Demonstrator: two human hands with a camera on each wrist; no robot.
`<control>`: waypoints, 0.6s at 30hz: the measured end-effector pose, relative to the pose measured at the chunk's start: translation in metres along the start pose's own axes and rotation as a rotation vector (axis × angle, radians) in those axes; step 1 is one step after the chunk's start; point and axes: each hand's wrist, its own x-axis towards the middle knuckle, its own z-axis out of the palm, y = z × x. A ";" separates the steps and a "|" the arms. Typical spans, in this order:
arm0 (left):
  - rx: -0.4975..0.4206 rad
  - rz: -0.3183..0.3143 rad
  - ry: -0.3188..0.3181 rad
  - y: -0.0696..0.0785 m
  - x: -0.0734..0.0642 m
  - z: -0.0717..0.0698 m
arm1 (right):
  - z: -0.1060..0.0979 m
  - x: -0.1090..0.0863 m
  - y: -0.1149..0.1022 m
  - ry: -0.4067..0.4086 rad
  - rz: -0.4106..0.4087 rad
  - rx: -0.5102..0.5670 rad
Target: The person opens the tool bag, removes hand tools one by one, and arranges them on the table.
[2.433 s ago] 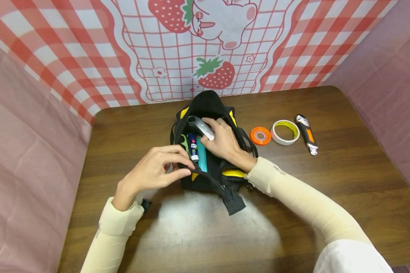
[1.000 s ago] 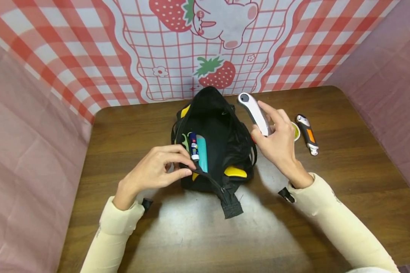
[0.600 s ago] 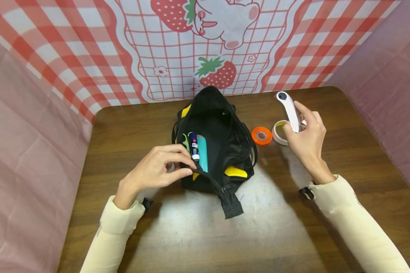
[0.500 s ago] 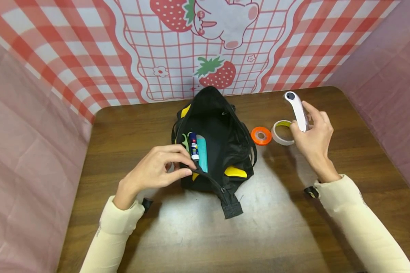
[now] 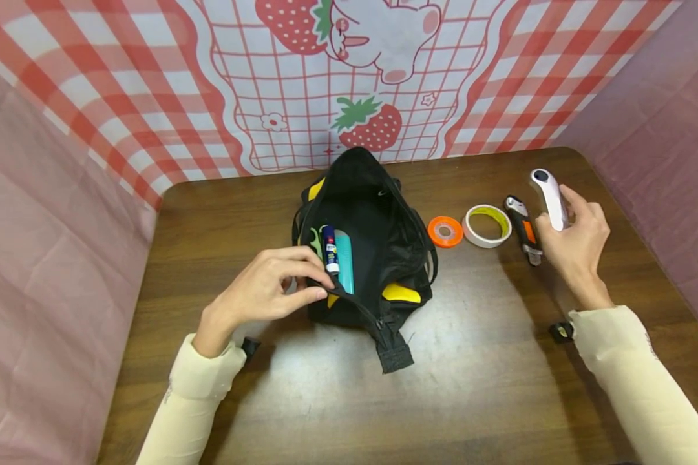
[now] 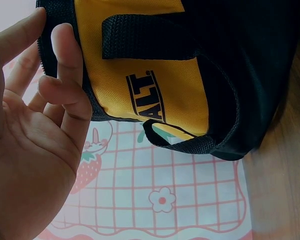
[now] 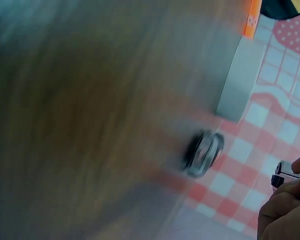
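A black and yellow tool bag (image 5: 360,194) lies unzipped at mid-table, its mouth facing up. My left hand (image 5: 267,287) pinches the bag's zippered front edge between thumb and fingers. In the left wrist view, the bag's yellow side (image 6: 140,75) and black strap show beside the fingers. Inside are a blue glue stick (image 5: 330,248), a teal case (image 5: 344,258) and a green item (image 5: 316,241), partly hidden. Far to the right, my right hand (image 5: 581,242) grips a curved silver hand tool (image 5: 549,197) with a round black spot at its upper end, held over the table.
A row stands right of the bag: an orange tape roll (image 5: 433,231), a white tape roll (image 5: 471,237) with yellow inside, and a black and orange utility knife (image 5: 526,229). A patterned strawberry backdrop (image 5: 267,97) rises behind the table.
My right hand has lifted the silver tool out of the bag and carried it right, past both tape rolls and the utility knife. My left hand keeps its place on the bag's edge.
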 end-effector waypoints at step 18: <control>0.001 0.001 -0.001 -0.001 0.000 -0.001 | -0.012 0.019 0.046 -0.372 0.080 -0.159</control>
